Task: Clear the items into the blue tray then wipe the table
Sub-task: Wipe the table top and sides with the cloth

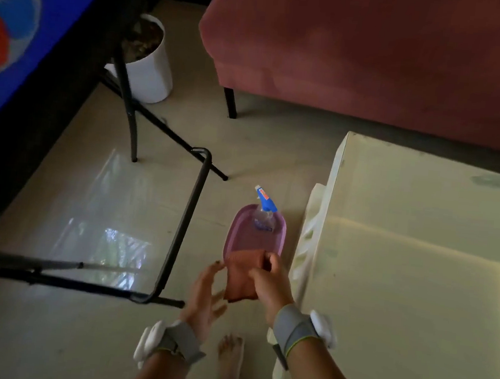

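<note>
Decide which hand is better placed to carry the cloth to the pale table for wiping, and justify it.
Right. The right hand already pinches the reddish cloth and is nearer the pale table. The left hand is open beside the cloth, farther away.

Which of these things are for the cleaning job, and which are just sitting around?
For the job:
orange cloth, held by the right hand
spray bottle
purple tray
pale table

Just lying about:
red sofa
white plant pot
black metal frame
</note>
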A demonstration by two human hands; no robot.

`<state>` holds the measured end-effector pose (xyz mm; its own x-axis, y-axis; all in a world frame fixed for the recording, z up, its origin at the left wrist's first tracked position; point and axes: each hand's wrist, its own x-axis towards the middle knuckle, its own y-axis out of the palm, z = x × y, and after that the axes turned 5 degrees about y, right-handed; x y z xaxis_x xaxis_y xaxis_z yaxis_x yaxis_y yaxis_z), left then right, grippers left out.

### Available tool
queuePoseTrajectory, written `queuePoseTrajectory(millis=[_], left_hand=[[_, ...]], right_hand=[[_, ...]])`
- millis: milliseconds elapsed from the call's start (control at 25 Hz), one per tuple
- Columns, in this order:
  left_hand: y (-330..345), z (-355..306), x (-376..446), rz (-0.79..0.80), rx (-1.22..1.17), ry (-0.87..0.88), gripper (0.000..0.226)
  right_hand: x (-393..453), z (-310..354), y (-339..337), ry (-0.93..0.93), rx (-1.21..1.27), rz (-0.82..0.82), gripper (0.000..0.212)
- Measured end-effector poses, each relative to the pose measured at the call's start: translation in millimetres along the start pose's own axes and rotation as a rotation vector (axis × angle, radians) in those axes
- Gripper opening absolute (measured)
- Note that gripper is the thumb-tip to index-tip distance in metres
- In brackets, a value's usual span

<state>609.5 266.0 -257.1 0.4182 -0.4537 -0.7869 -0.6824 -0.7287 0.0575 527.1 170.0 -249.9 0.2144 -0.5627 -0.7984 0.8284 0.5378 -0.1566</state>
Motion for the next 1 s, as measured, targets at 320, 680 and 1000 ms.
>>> queuePoseTrajectory(millis=[320, 680, 1000], left_hand=[[13, 14, 152, -0.043, 0.290, -0.039, 0.027], [7, 76, 256, 0.235, 0.901, 0.008, 0.028], [11, 39, 174, 0.008, 1.254, 0.340, 0.026]], right_hand=[[131, -26, 44, 0.162, -0.219, -0.178, 0.047], [244, -100, 85, 0.392, -0.070, -0.233, 0.063], [167, -60, 66, 0.260, -0.180, -0.264, 0.077]])
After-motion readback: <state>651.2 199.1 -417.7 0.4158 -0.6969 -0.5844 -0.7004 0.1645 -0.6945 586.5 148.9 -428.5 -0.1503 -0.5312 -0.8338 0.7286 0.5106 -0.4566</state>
